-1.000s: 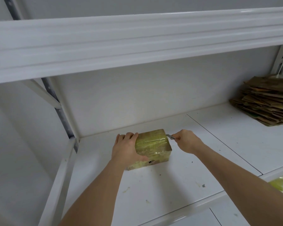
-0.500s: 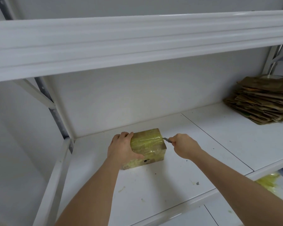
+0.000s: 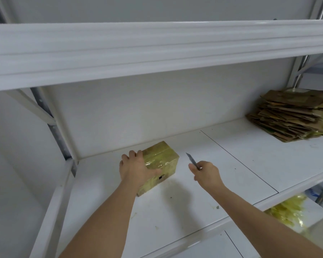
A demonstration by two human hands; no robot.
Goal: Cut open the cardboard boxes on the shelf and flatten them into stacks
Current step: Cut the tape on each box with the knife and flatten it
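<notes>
A small cardboard box (image 3: 162, 159) wrapped in yellowish shiny tape sits on the white shelf (image 3: 203, 192), near its back left corner. My left hand (image 3: 136, 168) lies over the box's left end, thumb along its front face, gripping it. My right hand (image 3: 206, 173) is just right of the box, apart from it, closed around a small knife (image 3: 192, 161) whose blade points up and to the left. At the far right of the shelf stands a stack of flattened cardboard (image 3: 295, 114).
The shelf above (image 3: 157, 51) overhangs close over the work space. A metal upright (image 3: 50, 125) stands at the back left. Crumpled yellow tape (image 3: 287, 211) lies on the lower shelf at right. Small scraps dot the shelf surface.
My right hand has pulled the knife away from the box's right end, moving right and toward me. My left hand stays on the box.
</notes>
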